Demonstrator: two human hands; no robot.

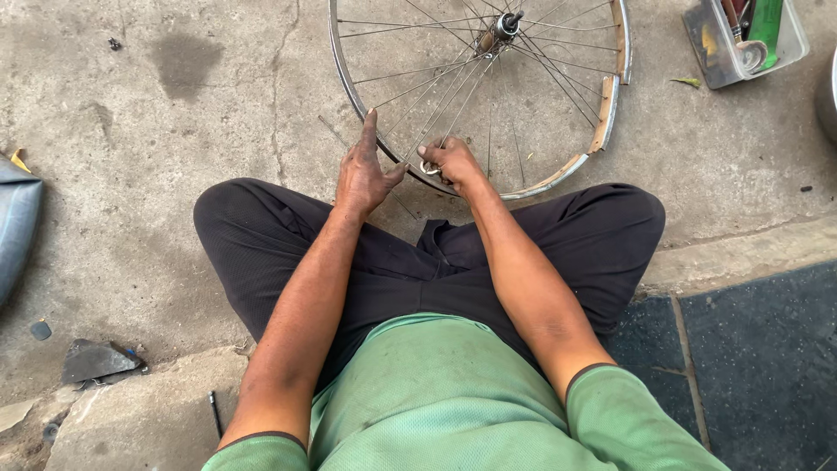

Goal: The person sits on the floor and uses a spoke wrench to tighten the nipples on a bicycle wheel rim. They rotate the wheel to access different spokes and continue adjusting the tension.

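A spoked bicycle wheel rim [344, 78] lies flat on the concrete in front of my crossed legs, its hub [506, 24] at the top. My left hand [364, 170] rests on the near part of the rim with fingers stretched forward. My right hand [452, 161] is closed around a small metal ring-shaped tool [429, 167] at the rim's near edge, where the spokes meet it. A strip of worn rim tape [604, 113] curls off the right side of the rim.
A clear plastic box [789, 44] with tools and a green item sits at the top right. A dark rubber piece [17, 227] lies at the left edge. Flat debris [96, 359] and a thin black rod [214, 412] lie lower left. A raised kerb [741, 253] and dark paving [767, 366] are at right.
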